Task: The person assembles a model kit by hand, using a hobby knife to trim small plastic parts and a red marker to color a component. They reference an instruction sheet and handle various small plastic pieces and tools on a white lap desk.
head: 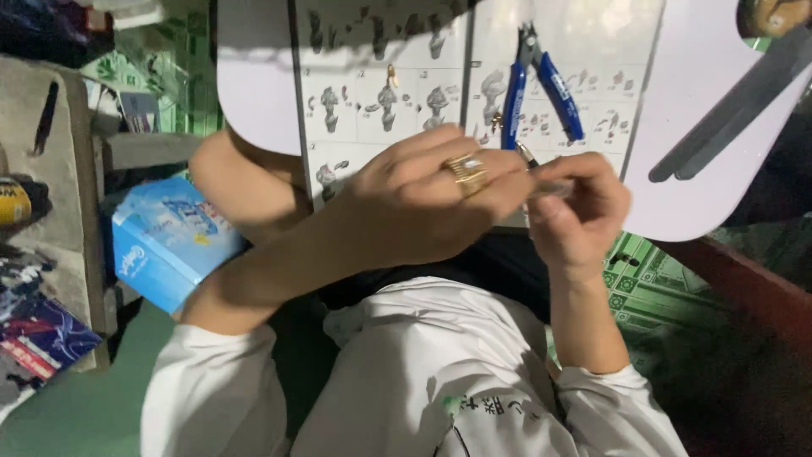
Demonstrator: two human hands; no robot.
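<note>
White lap table (254,93), frame top; blue-handled cutters (541,89) lying idle. Left hand (423,207), right hand (579,216) both pinched shut on slim pen-like tool (541,173); best kept steady.

Blue-handled cutters (541,85), gold ring (468,172), seemingly grey-printed white sheet (381,101).

White lap table (254,93), instruction sheet (381,93) on it; blue-handled cutters (541,85) atop
</note>
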